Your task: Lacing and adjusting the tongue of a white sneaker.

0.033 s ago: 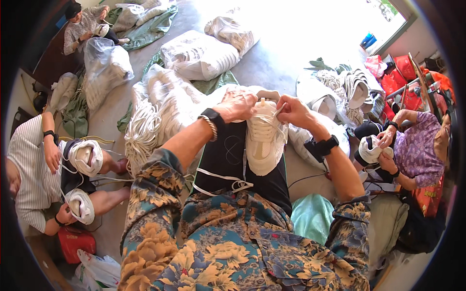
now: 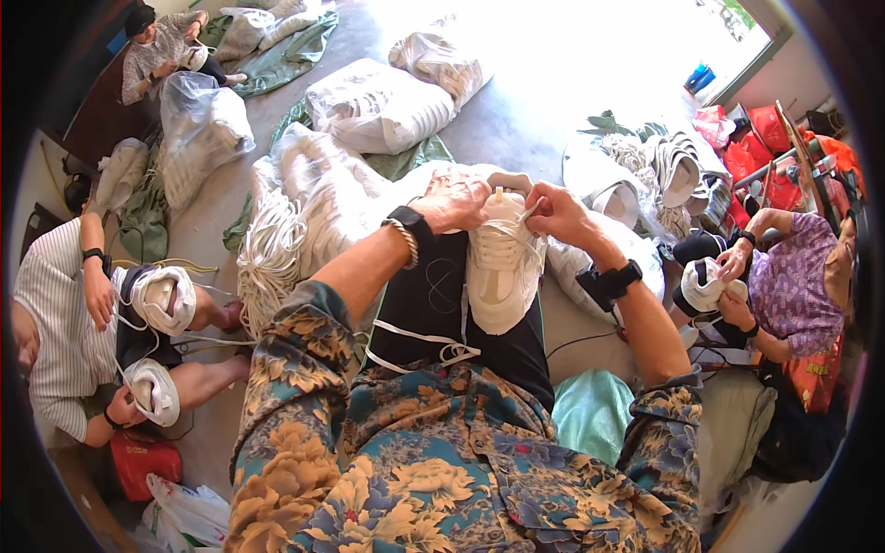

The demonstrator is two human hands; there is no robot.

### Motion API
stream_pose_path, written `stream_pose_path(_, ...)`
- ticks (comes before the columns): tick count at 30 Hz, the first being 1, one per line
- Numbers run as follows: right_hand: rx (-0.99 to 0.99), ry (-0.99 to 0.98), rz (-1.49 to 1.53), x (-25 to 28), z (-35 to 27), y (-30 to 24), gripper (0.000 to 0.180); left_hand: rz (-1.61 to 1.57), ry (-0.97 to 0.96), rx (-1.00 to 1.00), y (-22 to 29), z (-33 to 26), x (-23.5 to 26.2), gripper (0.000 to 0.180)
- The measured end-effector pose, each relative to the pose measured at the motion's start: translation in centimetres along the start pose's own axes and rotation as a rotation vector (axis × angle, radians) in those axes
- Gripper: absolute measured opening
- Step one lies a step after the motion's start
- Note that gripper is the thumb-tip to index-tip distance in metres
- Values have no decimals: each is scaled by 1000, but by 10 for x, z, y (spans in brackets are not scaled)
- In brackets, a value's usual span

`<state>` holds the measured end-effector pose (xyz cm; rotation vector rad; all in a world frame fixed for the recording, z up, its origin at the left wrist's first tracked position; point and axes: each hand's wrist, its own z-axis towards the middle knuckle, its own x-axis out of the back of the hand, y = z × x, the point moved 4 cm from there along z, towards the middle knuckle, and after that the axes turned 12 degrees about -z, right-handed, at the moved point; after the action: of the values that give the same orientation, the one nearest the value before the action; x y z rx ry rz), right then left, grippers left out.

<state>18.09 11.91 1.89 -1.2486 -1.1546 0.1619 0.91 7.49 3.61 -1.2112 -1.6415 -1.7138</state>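
Note:
A white sneaker rests on my dark-trousered lap, its toe pointing toward me. A white shoelace crosses its tongue in several rows. My left hand is closed at the left edge of the shoe's opening, fingertips pressed against the upper; whether a lace is also between them is hidden. On the opposite side, by the top eyelets, my right hand pinches a lace between thumb and forefinger. A loose white cord lies across my lap below the sneaker.
White lace bundles hang beside shoes at my left; more shoes lie at far right. Filled plastic bags stand ahead. Co-workers handle white shoes at left, right and far left. A green bag sits by my right thigh.

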Motion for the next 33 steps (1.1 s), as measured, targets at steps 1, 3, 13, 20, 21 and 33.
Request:
stream_pose_path(1, 3, 82, 27, -2, -3, 3, 19, 49, -70, 80, 3, 4, -4, 17)
stream_pose_path(3, 19, 114, 63, -4, -4, 4, 18, 28, -53, 82, 4, 6, -3, 17)
stream_pose_path(13, 205, 310, -112, 0, -8, -5, 21, -313, 396, -514, 89, -35, -4, 7)
stream_pose_path(20, 4, 207, 90, -4, -7, 13, 17, -664, 359, -102, 40, -4, -25, 15)
stream_pose_path(21, 5, 202, 85, -4, -6, 15, 17, -662, 371, 6, 26, 3, -27, 13)
stream_pose_path(33, 8, 154, 39, 8, -9, 3, 13, -177, 176, -14, -5, 0, -6, 18)
